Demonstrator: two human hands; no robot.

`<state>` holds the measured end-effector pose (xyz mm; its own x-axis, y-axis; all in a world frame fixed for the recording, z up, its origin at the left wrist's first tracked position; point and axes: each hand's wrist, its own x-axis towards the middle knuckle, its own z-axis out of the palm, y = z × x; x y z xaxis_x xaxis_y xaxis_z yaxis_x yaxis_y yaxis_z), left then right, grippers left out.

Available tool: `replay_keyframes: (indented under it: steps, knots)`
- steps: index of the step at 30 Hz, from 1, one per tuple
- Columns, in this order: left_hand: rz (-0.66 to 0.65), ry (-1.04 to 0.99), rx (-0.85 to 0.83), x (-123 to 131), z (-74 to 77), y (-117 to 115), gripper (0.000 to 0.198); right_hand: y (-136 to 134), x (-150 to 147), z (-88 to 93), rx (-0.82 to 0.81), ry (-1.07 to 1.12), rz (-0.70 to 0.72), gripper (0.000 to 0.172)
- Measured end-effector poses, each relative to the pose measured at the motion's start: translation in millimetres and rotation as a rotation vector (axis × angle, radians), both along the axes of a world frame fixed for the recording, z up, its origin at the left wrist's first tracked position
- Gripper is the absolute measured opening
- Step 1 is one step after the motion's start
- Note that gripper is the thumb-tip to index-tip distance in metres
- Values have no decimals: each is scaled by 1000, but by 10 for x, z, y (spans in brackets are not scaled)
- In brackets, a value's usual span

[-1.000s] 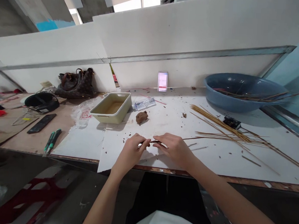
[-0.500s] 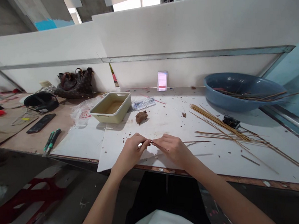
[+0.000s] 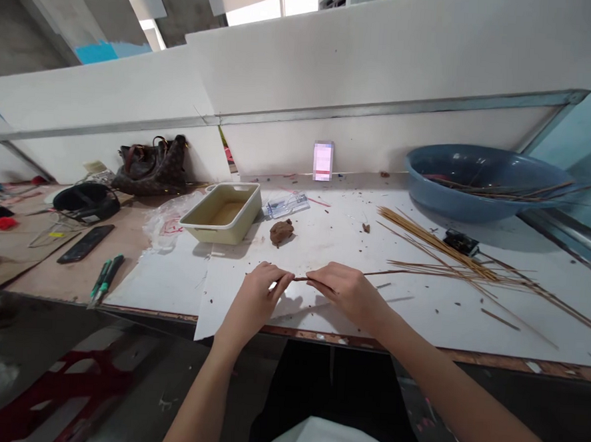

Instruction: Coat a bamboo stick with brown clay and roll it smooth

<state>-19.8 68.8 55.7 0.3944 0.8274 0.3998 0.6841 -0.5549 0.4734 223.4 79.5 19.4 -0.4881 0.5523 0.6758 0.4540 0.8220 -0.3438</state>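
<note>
A thin brown stick [image 3: 300, 279] runs level between my two hands, low over the white board. My left hand [image 3: 262, 292] pinches it near its left end. My right hand [image 3: 344, 292] has its fingers closed around it a short way to the right, and the rest of the stick reaches out past that hand toward the loose sticks. Beyond my hands lies a rough lump of brown clay [image 3: 281, 231]. To the right is a bundle of thin yellowish sticks [image 3: 434, 243], with more strewn across it. Fingertips hide the parts of the stick they grip.
A pale yellow tub [image 3: 214, 233] stands left of the clay. Behind the bundle sits a big blue basin [image 3: 477, 202] with long sticks in it. Cutters with green handles [image 3: 104, 279], a black phone [image 3: 86, 243] and a brown handbag [image 3: 153, 169] are on the left. Small crumbs dot the board.
My hands have moved slightly apart, so a short length of stick shows between them. The stick's right part now reaches farther to the right and sits a little higher.
</note>
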Motion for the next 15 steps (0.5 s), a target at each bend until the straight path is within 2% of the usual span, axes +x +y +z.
replay_keyframes:
  steps: [1, 3, 6, 10, 15]
  knots:
    - [-17, 52, 71, 11, 5, -11, 19, 4, -1, -15, -9, 3, -1, 19]
    - [-52, 161, 213, 46, 20, -37, 24, 10, -5, -38, -17, 15, -6, 19]
    - [-72, 261, 347, 108, 47, -59, 18, 10, -15, -43, -20, 26, -22, 18]
    - [-65, 256, 408, 150, 56, -41, 11, -5, -21, -4, -9, 53, -28, 18]
    - [-83, 241, 414, 159, 47, -17, 12, -7, -18, 18, -5, 55, -5, 15]
